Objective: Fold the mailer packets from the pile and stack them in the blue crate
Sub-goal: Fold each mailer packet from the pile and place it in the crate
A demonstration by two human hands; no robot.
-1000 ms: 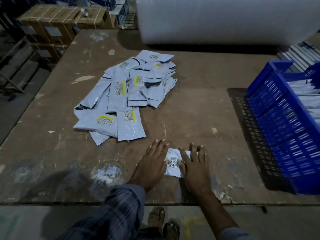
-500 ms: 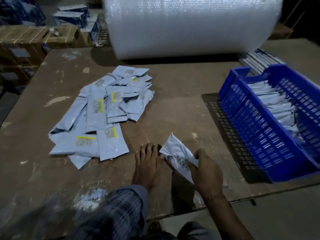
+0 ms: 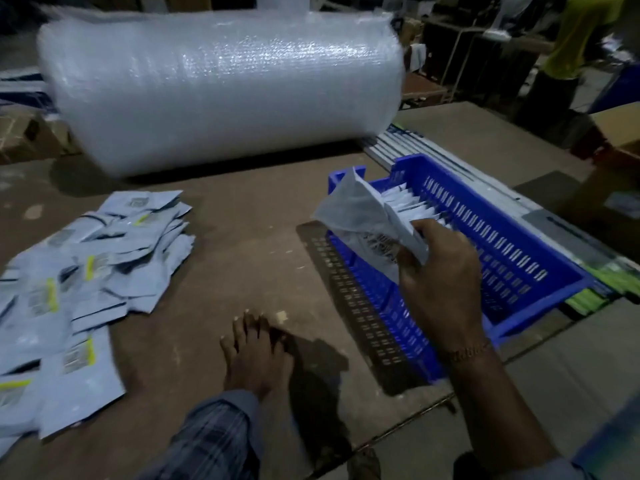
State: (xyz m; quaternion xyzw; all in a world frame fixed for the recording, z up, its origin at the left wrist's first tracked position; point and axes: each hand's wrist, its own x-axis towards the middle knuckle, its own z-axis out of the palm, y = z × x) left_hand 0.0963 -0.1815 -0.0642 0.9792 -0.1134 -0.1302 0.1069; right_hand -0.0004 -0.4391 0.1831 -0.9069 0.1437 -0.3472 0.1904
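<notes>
Pile of mailer packets [image 3: 86, 271] at frame left, loose on the table [image 3: 242, 244]. Left hand [image 3: 254, 355] lower centre, flat on the wood, fingers straight, holding nothing. Right hand [image 3: 440, 282] grips a folded packet [image 3: 360, 216] over the near wall of the blue crate [image 3: 512, 258], centre right; white packets [image 3: 412, 202] stacked inside.

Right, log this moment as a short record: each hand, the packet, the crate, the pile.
right hand: right hand has its grip on a folded mailer packet, raised over the crate's near end
left hand: left hand lies flat on the table, fingers straight, holding nothing
crate: blue crate holds a row of folded packets standing on edge
pile: unfolded mailer packets on the table's left
behind: bubble wrap roll
</notes>
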